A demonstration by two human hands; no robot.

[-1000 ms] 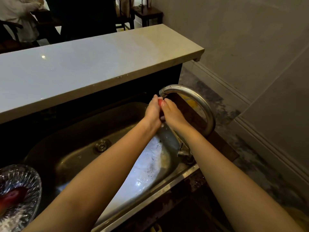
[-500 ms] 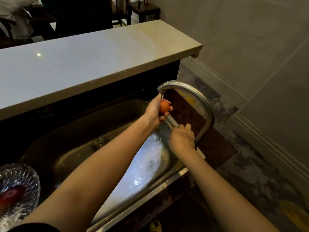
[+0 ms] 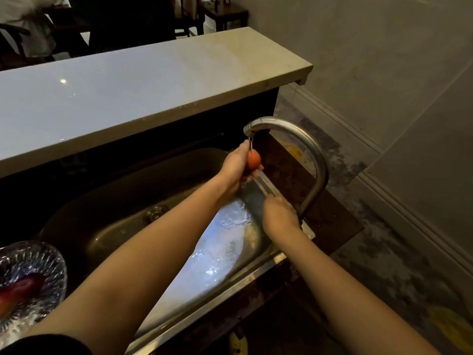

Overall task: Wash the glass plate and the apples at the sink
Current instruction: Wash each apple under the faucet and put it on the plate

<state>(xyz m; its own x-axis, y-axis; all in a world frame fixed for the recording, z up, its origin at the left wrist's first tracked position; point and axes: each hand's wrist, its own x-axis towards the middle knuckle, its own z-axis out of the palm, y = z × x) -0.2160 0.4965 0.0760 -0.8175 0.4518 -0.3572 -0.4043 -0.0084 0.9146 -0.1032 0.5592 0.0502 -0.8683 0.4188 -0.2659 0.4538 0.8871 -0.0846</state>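
While left hand (image 3: 236,166) holds the apple (image 3: 254,160) — right hand (image 3: 280,217) has dropped to faucet (image 3: 316,160).

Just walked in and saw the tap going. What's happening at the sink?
A person is rinsing a small apple: the left hand holds it under the thin stream from the faucet, over the wet sink. The right hand is down at the faucet's foot; what it grips is hidden. Another apple lies in the glass plate at the left.
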